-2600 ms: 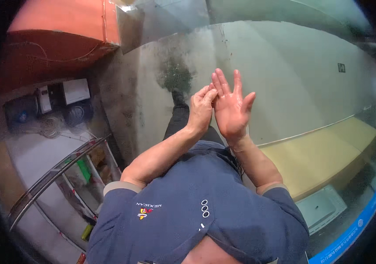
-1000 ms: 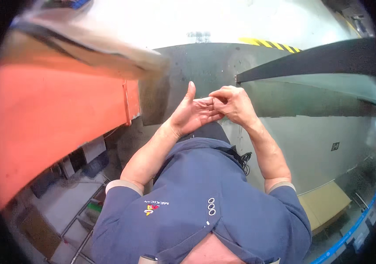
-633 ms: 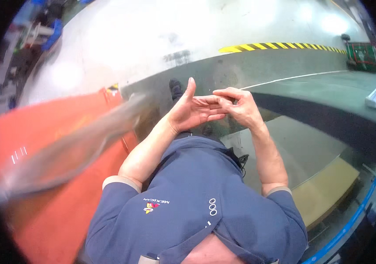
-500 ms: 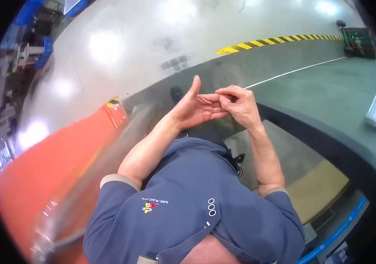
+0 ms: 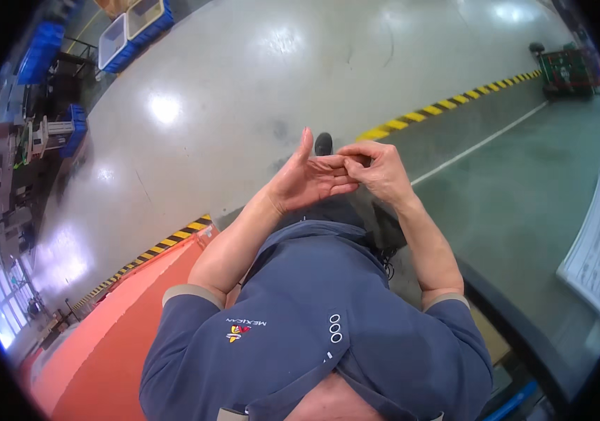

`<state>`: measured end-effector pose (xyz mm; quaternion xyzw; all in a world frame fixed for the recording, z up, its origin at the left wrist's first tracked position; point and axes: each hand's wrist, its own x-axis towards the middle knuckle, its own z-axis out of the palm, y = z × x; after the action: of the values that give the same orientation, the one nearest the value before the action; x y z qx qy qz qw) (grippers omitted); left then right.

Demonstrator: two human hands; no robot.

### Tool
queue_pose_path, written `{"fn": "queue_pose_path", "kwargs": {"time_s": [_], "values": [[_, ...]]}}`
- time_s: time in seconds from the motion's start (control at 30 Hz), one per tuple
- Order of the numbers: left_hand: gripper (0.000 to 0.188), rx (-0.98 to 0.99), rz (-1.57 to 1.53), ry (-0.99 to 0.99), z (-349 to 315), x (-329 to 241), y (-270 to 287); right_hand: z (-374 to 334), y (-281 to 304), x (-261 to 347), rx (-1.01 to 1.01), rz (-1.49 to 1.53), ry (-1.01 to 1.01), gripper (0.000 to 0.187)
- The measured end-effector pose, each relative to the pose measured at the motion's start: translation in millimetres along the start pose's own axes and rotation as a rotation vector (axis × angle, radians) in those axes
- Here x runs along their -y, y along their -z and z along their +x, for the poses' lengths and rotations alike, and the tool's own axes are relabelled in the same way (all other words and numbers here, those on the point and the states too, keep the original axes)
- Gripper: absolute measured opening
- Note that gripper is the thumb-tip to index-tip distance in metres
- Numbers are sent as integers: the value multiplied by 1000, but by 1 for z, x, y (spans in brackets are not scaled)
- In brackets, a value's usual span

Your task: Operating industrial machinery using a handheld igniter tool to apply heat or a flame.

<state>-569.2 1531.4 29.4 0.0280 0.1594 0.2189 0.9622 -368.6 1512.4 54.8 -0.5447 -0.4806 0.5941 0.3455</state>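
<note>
My left hand (image 5: pixel 310 181) is held out palm up in front of my waist. Its thumb stands up, and its fingers stretch toward the right with nothing lying on the palm. From the other side, my right hand (image 5: pixel 378 172) closes its thumb and forefinger round the left fingertips. No separate object shows in that pinch, though the fingers hide part of it. Both hands are above the floor, just beyond the hem of my dark blue shirt (image 5: pixel 293 281).
An orange-red panel or platform (image 5: pixel 131 316) edged with hazard stripes lies at left. Yellow-black tape (image 5: pixel 440 107) runs across the floor. Blue bins (image 5: pixel 147 19) stand far left, a green cart (image 5: pixel 568 72) far right. A white board (image 5: pixel 598 245) and a dark rail (image 5: pixel 517 316) are at right.
My body has moved forward past the orange-red panel and dark rail, which slid back. A dark shoe now shows beyond my hands. The hands keep nearly the same pose.
</note>
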Motion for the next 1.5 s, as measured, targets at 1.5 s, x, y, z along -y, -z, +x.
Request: {"fn": "queue_pose_path", "kwargs": {"time_s": [1.5], "values": [[113,-85,219,-172,158,-988,84,993,-82,311,334,1,59,26]]}}
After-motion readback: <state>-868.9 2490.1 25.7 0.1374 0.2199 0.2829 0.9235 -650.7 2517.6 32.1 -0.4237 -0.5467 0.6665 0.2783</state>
